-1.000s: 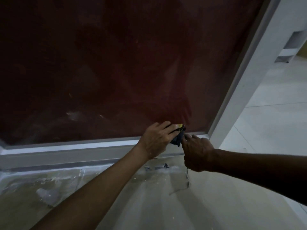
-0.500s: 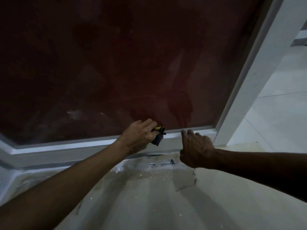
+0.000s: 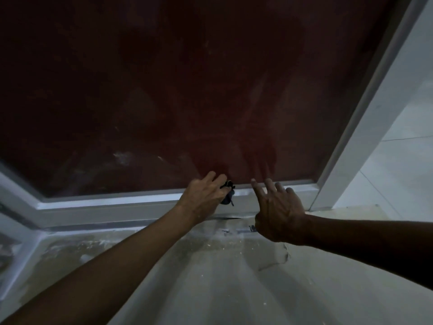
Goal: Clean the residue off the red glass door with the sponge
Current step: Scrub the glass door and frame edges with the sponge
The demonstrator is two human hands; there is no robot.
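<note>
The red glass door (image 3: 199, 90) fills the upper two thirds of the frame, dark and dimly lit, with pale smears of residue (image 3: 121, 158) on the pane at lower left of centre and fainter streaks around them. A white door frame (image 3: 112, 200) runs along the bottom edge of the glass and rises diagonally up the right side of the picture. At the centre of the frame, the left hand (image 3: 203, 198) reaches in from the lower left, its fingers curled round a dark sponge (image 3: 227, 194), which it holds against the bottom rail of the frame just below the edge of the glass; only a small dark part of the sponge shows past the fingers, with a frayed bit hanging down. Just to the right, the right hand (image 3: 278, 212) comes in from the right edge with its fingers straight and spread, the fingertips (image 3: 254, 182) lying at the rail where it meets the glass; it holds nothing. The two hands are near each other but apart. Below them, the grey floor (image 3: 210, 277) takes up the lower part of the picture, scattered with pale specks and dust near the threshold, and a thin crack (image 3: 278, 261) shows beneath the right wrist. Pale floor tiles (image 3: 398, 172) lie at the right edge beyond the frame.
</note>
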